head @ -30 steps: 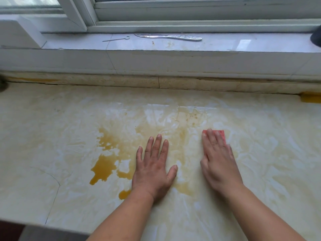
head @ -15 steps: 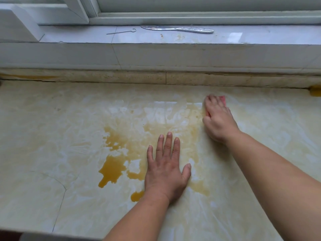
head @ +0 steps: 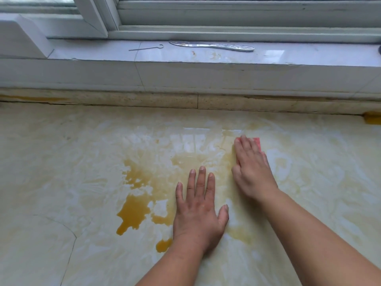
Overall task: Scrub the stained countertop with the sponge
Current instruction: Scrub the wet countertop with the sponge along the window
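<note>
One pink sponge (head: pixel 257 143) lies on the countertop (head: pixel 61 162) just right of the stain (head: pixel 136 211), pressed flat beneath the right hand (head: pixel 252 170), whose fingers lie straight over it rather than curled round it; half a second ago the sponge sat further back toward the windowsill (head: pixel 206 56), a second ago nearer the person, so the scrubbing stroke is running back and forth along the stain's right edge, which looks paler and smeared; the darkest amber pools to the left are untouched, so much of the job likely remains. The left hand (head: pixel 198 215) rests palm down, fingers spread, gripping nothing, on the stain's right part. Beyond the stain, the windowsill carries one metal utensil (head: pixel 212 46) and one thin wire hook (head: pixel 146 47).
</note>
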The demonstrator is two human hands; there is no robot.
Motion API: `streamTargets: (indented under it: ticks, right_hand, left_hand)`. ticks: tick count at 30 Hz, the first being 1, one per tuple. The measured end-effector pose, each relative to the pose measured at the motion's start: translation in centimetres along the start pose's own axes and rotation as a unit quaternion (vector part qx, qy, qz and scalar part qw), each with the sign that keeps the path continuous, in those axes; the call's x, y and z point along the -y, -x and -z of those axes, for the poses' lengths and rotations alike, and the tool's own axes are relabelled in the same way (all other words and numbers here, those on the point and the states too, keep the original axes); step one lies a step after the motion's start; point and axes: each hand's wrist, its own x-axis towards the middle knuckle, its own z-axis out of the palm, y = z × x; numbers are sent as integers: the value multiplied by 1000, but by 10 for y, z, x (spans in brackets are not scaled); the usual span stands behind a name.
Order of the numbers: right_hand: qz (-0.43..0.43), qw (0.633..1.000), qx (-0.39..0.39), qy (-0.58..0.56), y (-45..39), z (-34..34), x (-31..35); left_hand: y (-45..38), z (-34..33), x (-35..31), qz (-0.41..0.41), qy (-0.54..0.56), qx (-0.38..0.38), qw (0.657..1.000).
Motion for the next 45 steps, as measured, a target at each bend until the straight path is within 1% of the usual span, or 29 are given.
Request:
streamTargets:
  ticks: [2,5,8,11,13,17,22,26,31,33,34,36,40,41,43,45]
  right_hand:
    - [-3,1000,-7,2,-14,1,3]
    - [21,1000,-13,4,20,-3,1]
    - [20,1000,-5,11,44,-5,-11]
    - [-50,998,-43,-13,3,5,-21]
    - [-70,995,-59,-30,-37,16,-22]
    - [-42,998,-30,-29,-84,25,-8]
    - [-13,1000,-11,-15,-93,25,5]
    - [43,999,26,-15,-62,22,11]
    - [112,992,59,-17,29,3,10]
    - [124,989,75,-12,54,-2,5]
    - [123,990,75,-11,55,-3,3]
    - [104,993,49,-13,35,-3,4]
    - [-33,998,-41,-46,-45,3,18]
    - [-53,996,-53,-52,-64,5,22]
    - [-54,996,-47,-49,-91,8,29]
    - [-31,999,-26,-31,-103,9,35]
  left_hand:
    - [0,-6,1,-8,8,-34,999]
    - [0,-10,2,-18,-11,-74,997]
    - [0,-13,2,-14,-23,-82,996]
    - [-1,-14,2,-8,-24,-83,996]
    - [-2,-14,2,-8,-25,-92,995]
    - [-3,-15,1,-7,-30,-99,995]
    - [-3,-19,2,-10,-37,-110,993]
    - [-4,-19,2,-13,-44,-124,991]
    - [-3,-20,2,-8,-42,-124,991]
    - [-3,-20,2,-9,-38,-124,991]
    - [-3,-20,2,-9,-37,-124,992]
    - [-3,-20,2,-10,-37,-120,992]
    - [-3,-19,2,-7,-41,-99,994]
    - [-3,-19,2,-7,-40,-89,995]
    - [-3,-19,2,-2,-36,-80,996]
    - [-3,-18,2,0,-39,-77,996]
